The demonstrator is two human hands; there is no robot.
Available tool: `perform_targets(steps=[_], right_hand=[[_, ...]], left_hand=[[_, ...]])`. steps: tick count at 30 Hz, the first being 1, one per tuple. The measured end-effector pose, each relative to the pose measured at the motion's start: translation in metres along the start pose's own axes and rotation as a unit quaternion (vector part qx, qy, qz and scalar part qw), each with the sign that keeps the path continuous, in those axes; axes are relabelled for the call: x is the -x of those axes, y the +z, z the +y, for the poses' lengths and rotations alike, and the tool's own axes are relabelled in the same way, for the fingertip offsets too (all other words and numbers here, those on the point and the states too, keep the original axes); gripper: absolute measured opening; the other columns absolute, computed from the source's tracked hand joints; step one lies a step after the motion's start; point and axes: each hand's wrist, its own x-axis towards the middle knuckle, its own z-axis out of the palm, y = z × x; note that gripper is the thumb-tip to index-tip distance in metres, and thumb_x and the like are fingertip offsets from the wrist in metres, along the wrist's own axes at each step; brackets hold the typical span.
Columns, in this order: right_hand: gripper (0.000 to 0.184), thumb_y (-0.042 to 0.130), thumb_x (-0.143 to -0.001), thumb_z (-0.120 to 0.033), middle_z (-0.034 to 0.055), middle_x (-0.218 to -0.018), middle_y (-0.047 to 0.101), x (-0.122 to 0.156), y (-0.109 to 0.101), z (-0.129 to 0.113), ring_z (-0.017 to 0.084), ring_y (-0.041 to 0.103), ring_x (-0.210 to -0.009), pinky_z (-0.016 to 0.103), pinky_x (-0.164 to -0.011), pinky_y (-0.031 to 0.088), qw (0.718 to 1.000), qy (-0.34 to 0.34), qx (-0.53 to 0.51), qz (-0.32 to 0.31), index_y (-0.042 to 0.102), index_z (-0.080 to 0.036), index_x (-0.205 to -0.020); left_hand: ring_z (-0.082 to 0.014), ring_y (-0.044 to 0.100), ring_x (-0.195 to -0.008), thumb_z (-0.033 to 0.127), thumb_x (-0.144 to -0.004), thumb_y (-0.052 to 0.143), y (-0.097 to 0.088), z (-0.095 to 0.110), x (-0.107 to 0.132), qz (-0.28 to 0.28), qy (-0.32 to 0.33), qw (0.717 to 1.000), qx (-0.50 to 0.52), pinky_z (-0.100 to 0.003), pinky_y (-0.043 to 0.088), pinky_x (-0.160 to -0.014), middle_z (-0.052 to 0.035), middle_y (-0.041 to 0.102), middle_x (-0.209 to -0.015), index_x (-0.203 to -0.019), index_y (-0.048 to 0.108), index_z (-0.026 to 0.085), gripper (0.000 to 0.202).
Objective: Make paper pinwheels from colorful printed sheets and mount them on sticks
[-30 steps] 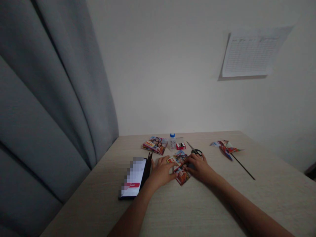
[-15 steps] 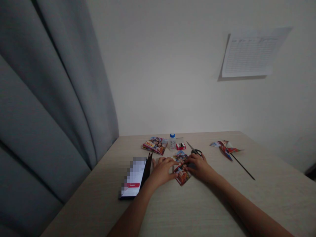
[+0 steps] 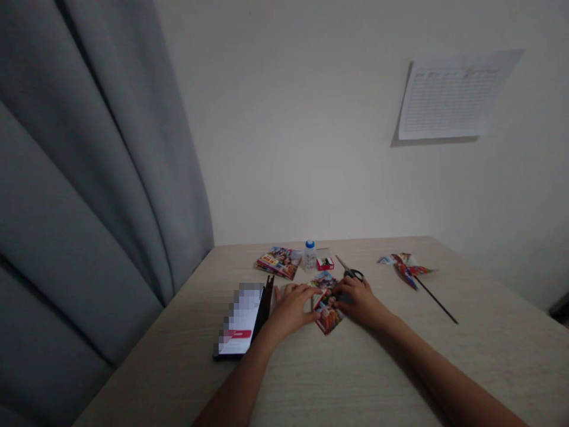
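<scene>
The folded printed paper sheet point(image 3: 328, 313) lies on the pale wood-grain table point(image 3: 377, 362), just in front of the scissors, and both hands are on it. Compared with one second ago, the left hand point(image 3: 291, 311) sits further over the sheet, its fingers point(image 3: 306, 290) now stretched across the upper left edge and covering the red-labelled corner that showed earlier. The right hand point(image 3: 358, 302) has barely shifted, its fingers curled in on the sheet's right side. Left fingers are extended and slightly bent, right fingers more closed; neither grip is clear, so can't tell if either is pinching the paper or only pressing it. Counts: two hands, both the same person's, no one else's in view. Two printed sheets: this one and a second point(image 3: 279, 263) further back on the left. One pair of black-handled scissors point(image 3: 349, 271) lies just beside the right hand. Behind the sheet are one small bottle with a blue cap point(image 3: 310, 255) and one small red-and-white box point(image 3: 325, 263). To the right is one paper pinwheel point(image 3: 406, 267) on a black stick point(image 3: 436, 302). Left of the left hand is one phone with a pixelated screen point(image 3: 237, 320), touching a dark flat object point(image 3: 265, 302). One lined sheet point(image 3: 448, 95) is stuck to the wall, and a grey curtain point(image 3: 89, 178) hangs at left.
</scene>
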Motion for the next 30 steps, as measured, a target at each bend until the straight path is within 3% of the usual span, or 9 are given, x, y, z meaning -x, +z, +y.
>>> perform_targets(steps=[13,20,30], right_hand=[[0.027,0.061,-0.088,-0.045,0.0069,-0.12,0.064,0.0019,0.0023,0.001,0.027,0.053,-0.119,0.057,-0.112,0.017,1.0,-0.001,0.008,0.009,0.07,-0.031,-0.109],[0.027,0.06,-0.089,-0.042,0.0062,-0.118,0.064,0.0021,0.0053,0.0019,0.027,0.052,-0.118,0.056,-0.113,0.015,1.0,-0.02,0.014,0.017,0.069,-0.032,-0.112],[0.028,0.058,-0.091,-0.037,0.0055,-0.115,0.06,0.0052,-0.0017,-0.0038,0.026,0.054,-0.114,0.056,-0.112,0.016,0.998,-0.041,0.041,0.001,0.07,-0.04,-0.116]], left_hand=[[-0.0324,0.04,-0.13,0.053,-0.084,0.065,0.0008,0.0005,-0.0004,0.008,-0.004,1.0,0.002,-0.066,0.014,-0.113,-0.0011,0.056,-0.139,-0.133,0.053,0.041,0.052],[-0.0328,0.039,-0.132,0.054,-0.085,0.062,0.0049,-0.0039,0.0,0.004,0.009,1.0,-0.009,-0.075,0.011,-0.109,0.0034,0.054,-0.14,-0.129,0.055,0.051,0.044],[-0.0345,0.034,-0.136,0.059,-0.087,0.058,0.0029,-0.0036,0.0021,-0.016,0.009,0.999,-0.036,-0.076,0.011,-0.108,0.003,0.047,-0.147,-0.13,0.054,0.054,0.044]])
